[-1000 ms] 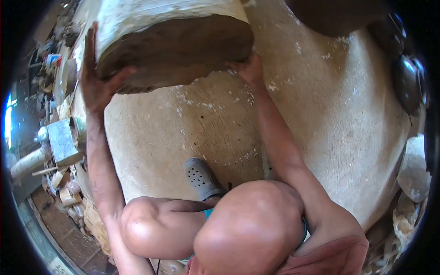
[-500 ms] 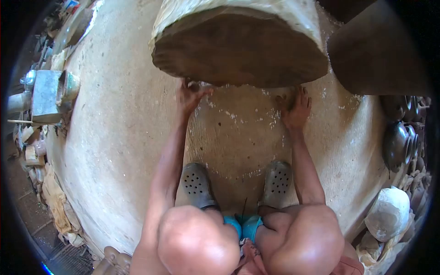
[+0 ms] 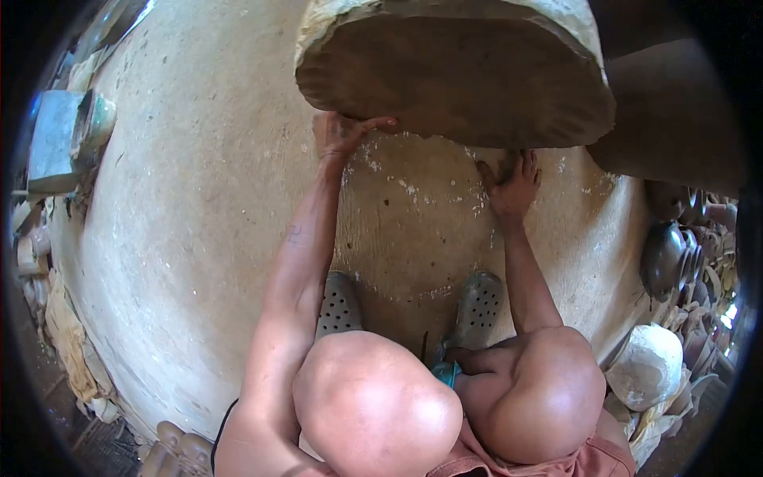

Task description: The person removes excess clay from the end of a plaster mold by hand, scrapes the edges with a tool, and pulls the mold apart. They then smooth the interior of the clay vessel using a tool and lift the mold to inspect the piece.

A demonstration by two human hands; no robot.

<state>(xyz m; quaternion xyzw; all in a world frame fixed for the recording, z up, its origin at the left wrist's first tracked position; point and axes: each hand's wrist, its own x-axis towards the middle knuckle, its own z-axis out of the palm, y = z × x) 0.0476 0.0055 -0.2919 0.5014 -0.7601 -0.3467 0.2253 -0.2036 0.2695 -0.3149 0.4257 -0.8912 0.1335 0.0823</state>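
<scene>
A large rounded clay form (image 3: 457, 79) fills the top of the view, its dark brown, broad flat face toward me and its sides pale. It is tilted, with its lower edge close over the floor. My left hand (image 3: 342, 135) is at the lower left edge, thumb stretched right along it and the other fingers tucked out of sight behind the edge. Below the lower right part of that edge, my right hand (image 3: 513, 189) reaches forward, fingers apart and fingertips right at the edge.
Pale, stained floor (image 3: 207, 199) surrounds my grey clogs (image 3: 479, 306). A large dark surface (image 3: 675, 111) stands at the right, above shiny dark pots (image 3: 666, 258). A white rounded lump (image 3: 648, 366) lies lower right. At the left are a grey-blue box (image 3: 56, 139) and crumpled cloth (image 3: 71, 342).
The clay form appears farther right, showing more of its dark face. My left hand has moved up against its edge, fingers now hidden. My right hand stays in about the same place.
</scene>
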